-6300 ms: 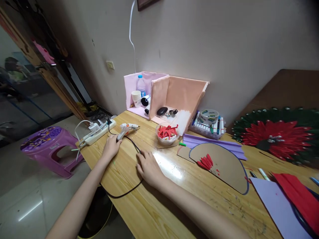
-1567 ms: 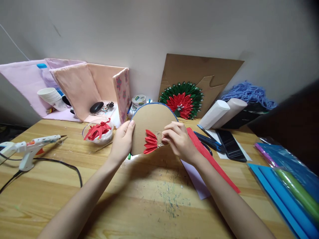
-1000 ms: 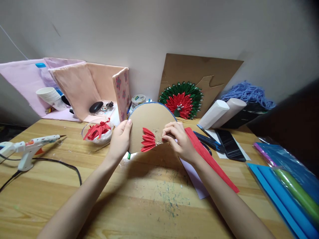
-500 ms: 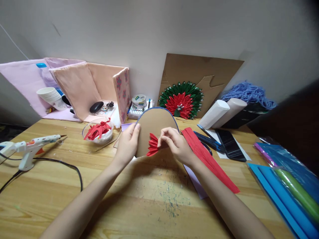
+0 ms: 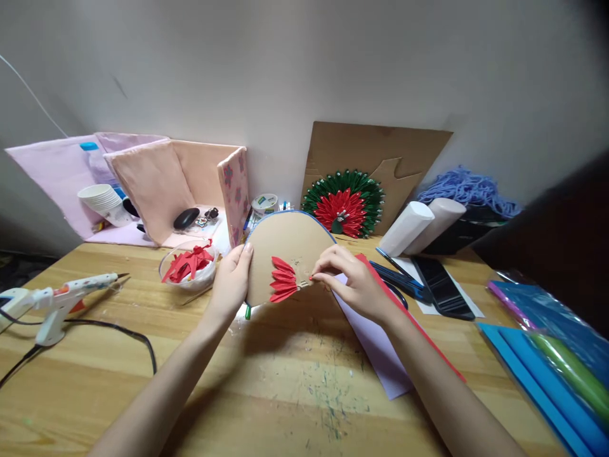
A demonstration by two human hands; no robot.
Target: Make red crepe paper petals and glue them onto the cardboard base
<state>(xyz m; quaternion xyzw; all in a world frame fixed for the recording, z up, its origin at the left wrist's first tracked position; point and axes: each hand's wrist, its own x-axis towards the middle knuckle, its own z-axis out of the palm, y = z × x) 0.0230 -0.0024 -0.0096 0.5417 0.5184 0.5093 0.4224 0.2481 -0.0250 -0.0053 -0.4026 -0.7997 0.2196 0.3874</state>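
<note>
A rounded piece of cardboard [image 5: 271,235] with a blue edge is held up above the table by my left hand [image 5: 231,279], the thumb on its face and the fingers behind it. Several folded red paper petals [image 5: 283,279] lie fanned out on the lower part of the cardboard. Small marks or glue spots, hard to make out, show just right of them. My right hand [image 5: 345,279] is closed in a pinch at the cardboard's lower right. A tiny red piece [image 5: 311,277] shows at its fingertips. My left fingers are mostly hidden.
On the left are a glue gun [image 5: 61,301] with its cord and a bowl [image 5: 190,265] of red scraps. A green-and-red peacock-like decoration [image 5: 342,203] stands behind. Right lie purple paper [image 5: 375,343], a phone [image 5: 442,285] and blue sheets [image 5: 523,374].
My right hand has moved right, off the red petals, uncovering the marks beside them. The cardboard has shifted left and turned in my left hand. The camera view has tilted slightly upward.
</note>
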